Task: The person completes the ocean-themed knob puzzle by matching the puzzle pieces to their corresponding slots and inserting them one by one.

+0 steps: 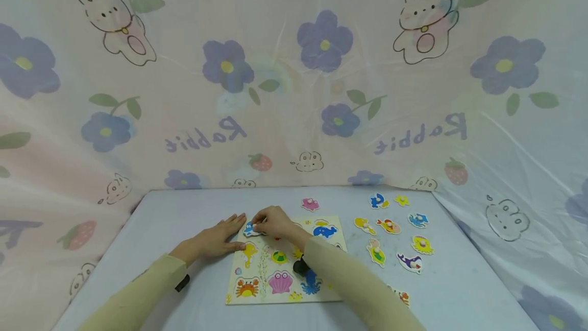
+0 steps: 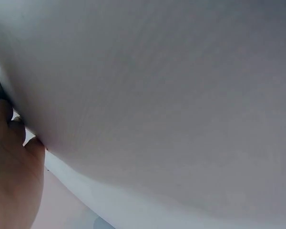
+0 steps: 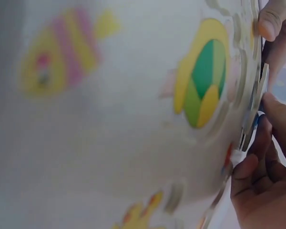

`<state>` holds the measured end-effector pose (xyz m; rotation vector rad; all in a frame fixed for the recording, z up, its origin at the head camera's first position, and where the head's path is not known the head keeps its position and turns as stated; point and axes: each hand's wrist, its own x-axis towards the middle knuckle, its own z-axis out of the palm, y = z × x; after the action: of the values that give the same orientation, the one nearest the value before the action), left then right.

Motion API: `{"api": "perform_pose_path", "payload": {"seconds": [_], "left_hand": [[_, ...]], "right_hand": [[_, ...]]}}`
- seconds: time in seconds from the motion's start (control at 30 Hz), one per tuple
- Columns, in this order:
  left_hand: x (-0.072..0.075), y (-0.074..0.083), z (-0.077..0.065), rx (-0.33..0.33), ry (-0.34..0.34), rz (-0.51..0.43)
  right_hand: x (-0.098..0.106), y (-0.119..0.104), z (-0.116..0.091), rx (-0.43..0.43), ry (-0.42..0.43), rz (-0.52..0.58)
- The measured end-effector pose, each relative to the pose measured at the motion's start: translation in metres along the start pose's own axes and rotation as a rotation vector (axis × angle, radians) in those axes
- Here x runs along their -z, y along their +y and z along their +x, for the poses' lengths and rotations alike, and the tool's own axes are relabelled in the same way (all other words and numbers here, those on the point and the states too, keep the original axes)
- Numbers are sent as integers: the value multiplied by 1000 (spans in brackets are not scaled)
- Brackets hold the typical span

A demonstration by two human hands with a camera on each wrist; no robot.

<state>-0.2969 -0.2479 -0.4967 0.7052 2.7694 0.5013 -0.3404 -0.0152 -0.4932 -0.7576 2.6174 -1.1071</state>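
Your right hand (image 1: 274, 221) has its thumb and fingers pinched narrow on a blue piece (image 1: 249, 229), which is at the top left corner of the puzzle board (image 1: 271, 299); you can't tell from these views whether it sits fully in its slot. Your left hand (image 1: 212, 239) is spread wide, fingers straight, resting beside the board's left edge, with the thumb reaching the edge next to the yellow seahorse (image 1: 248, 254). Below that on the board you have an orange crab (image 1: 247, 287) and a pink shell (image 1: 280, 282), with a green turtle (image 1: 278, 257) above the shell. Your right sleeve (image 1: 363, 285) crosses the board's lower right side. On the table (image 1: 202, 300), a pink piece (image 1: 310, 204) lies just beyond the board's far edge, and more loose pieces are scattered to the right, among them a yellow star (image 1: 401, 200), a red and yellow fish (image 1: 388, 226) and a purple piece (image 1: 410, 263). A rabbit-print curtain (image 1: 275, 101) hangs behind.
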Motion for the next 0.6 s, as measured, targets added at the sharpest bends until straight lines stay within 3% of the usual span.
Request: {"api": "perform_pose_path", "payload": {"seconds": [0.6], "left_hand": [[0,-1,1,8,8,13]], "right_hand": [[-5,-8,4,-37,29,-132]]}}
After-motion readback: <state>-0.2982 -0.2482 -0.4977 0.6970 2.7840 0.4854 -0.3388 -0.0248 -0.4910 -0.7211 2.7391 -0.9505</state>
